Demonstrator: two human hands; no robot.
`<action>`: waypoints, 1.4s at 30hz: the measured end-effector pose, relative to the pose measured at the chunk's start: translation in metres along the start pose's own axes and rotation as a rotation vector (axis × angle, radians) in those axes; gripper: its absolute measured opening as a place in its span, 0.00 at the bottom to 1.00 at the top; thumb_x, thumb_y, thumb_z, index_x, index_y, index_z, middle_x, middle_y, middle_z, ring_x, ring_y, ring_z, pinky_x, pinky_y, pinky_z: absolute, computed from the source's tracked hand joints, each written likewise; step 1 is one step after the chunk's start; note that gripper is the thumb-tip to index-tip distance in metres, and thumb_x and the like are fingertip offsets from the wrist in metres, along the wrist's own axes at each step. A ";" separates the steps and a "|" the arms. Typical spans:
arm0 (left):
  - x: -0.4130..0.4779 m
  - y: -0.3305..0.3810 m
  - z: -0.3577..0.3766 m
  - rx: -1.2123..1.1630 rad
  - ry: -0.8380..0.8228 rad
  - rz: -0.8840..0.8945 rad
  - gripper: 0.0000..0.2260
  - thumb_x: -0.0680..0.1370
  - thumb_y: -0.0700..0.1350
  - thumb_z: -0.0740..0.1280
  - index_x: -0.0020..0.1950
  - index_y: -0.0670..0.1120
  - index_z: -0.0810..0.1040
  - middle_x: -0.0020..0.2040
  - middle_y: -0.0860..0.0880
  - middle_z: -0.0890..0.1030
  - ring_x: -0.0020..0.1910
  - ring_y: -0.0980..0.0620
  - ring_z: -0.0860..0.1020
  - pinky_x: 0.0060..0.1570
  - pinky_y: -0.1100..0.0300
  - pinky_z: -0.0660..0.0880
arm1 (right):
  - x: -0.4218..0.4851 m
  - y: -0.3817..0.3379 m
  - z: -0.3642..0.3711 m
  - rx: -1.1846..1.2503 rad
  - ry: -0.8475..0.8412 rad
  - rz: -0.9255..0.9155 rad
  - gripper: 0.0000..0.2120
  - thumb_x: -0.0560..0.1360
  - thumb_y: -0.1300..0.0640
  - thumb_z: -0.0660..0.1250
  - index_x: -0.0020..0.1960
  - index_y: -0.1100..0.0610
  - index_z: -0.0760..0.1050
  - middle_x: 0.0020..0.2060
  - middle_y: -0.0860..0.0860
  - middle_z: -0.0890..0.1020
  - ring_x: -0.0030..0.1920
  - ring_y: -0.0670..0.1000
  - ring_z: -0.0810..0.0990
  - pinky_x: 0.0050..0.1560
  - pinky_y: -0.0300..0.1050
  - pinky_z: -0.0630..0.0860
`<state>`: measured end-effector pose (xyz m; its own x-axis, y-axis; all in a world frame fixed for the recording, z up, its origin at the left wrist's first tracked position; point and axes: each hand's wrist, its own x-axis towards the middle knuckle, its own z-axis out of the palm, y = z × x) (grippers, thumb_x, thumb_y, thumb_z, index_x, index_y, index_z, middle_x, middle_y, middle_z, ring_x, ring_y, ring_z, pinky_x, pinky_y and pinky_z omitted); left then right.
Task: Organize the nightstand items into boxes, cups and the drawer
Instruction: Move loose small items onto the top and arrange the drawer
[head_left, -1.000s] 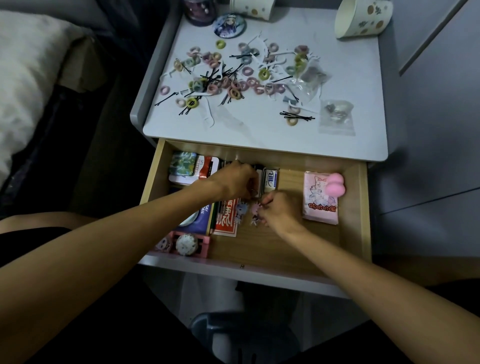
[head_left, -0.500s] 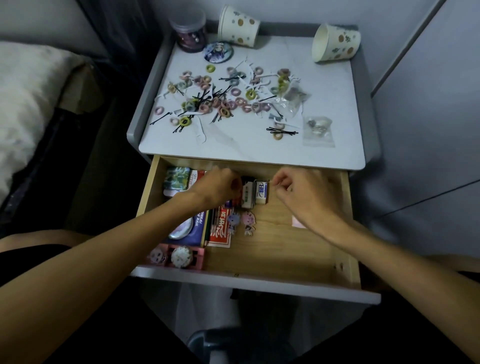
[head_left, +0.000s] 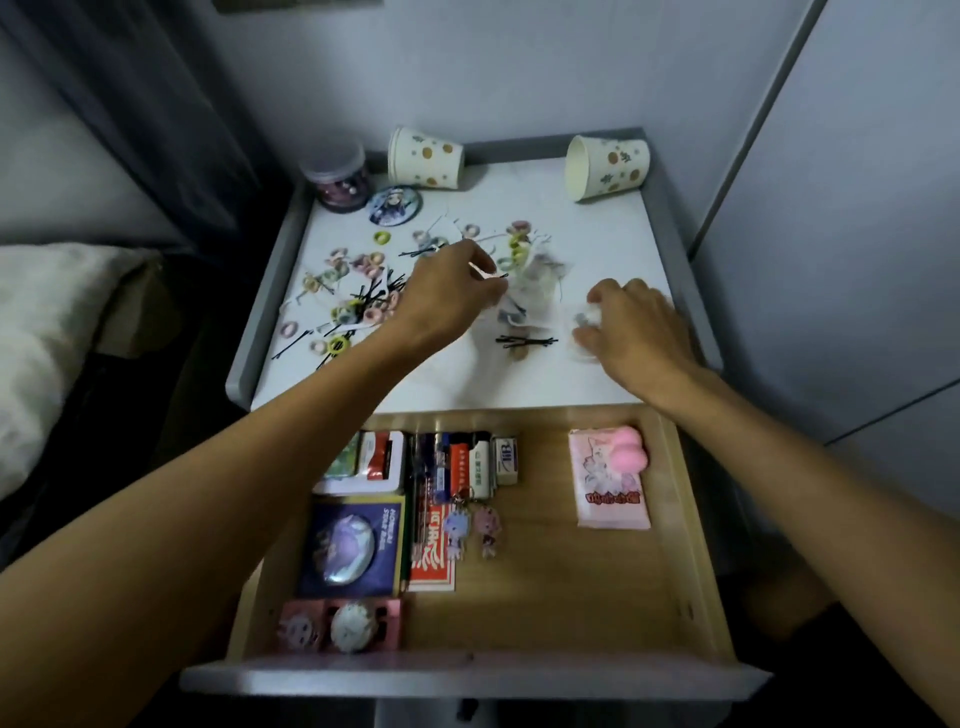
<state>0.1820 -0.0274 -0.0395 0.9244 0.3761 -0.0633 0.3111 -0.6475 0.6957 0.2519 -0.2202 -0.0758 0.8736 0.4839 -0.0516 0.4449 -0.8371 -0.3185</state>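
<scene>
Two hands over nightstand top (head_left: 519, 192). Your left hand (head_left: 447, 299): fingers curled amid hair ties (head_left: 371, 258), grip unclear. Your right hand (head_left: 636, 325): fingers curled round small bag (head_left: 586, 318) near right edge. Both were in drawer (head_left: 561, 587) earlier.

Bedroom, probably: nightstand (head_left: 545, 379) beside pillowed bed (head_left: 47, 332).

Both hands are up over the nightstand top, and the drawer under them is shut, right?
Not quite. The drawer is not shut: it is pulled wide open, with things lying inside it. The rest is right: the left hand and the right hand are both up over the nightstand top. The head view shows it.
</scene>
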 end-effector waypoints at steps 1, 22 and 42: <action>0.015 0.004 0.010 0.044 -0.005 -0.003 0.13 0.79 0.49 0.69 0.61 0.45 0.77 0.53 0.45 0.83 0.49 0.48 0.82 0.52 0.52 0.79 | 0.001 0.001 0.000 0.053 0.014 0.006 0.19 0.79 0.51 0.66 0.68 0.55 0.70 0.62 0.58 0.74 0.59 0.61 0.75 0.55 0.53 0.74; 0.041 0.036 0.041 -0.087 0.016 -0.146 0.04 0.77 0.39 0.72 0.48 0.38 0.82 0.45 0.40 0.84 0.35 0.44 0.83 0.37 0.54 0.82 | -0.005 0.018 -0.019 0.724 0.111 0.072 0.08 0.74 0.60 0.74 0.50 0.54 0.77 0.45 0.51 0.80 0.39 0.51 0.82 0.38 0.46 0.82; -0.152 -0.059 0.007 -0.773 -0.299 -0.328 0.23 0.77 0.31 0.68 0.66 0.52 0.72 0.43 0.45 0.79 0.39 0.51 0.81 0.42 0.56 0.80 | -0.100 0.000 0.080 0.418 -0.215 0.072 0.10 0.75 0.66 0.70 0.55 0.57 0.81 0.48 0.47 0.80 0.49 0.47 0.79 0.56 0.38 0.76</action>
<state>0.0248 -0.0509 -0.0765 0.8677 0.2051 -0.4529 0.4342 0.1312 0.8912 0.1487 -0.2487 -0.1462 0.8192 0.5071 -0.2680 0.2286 -0.7172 -0.6583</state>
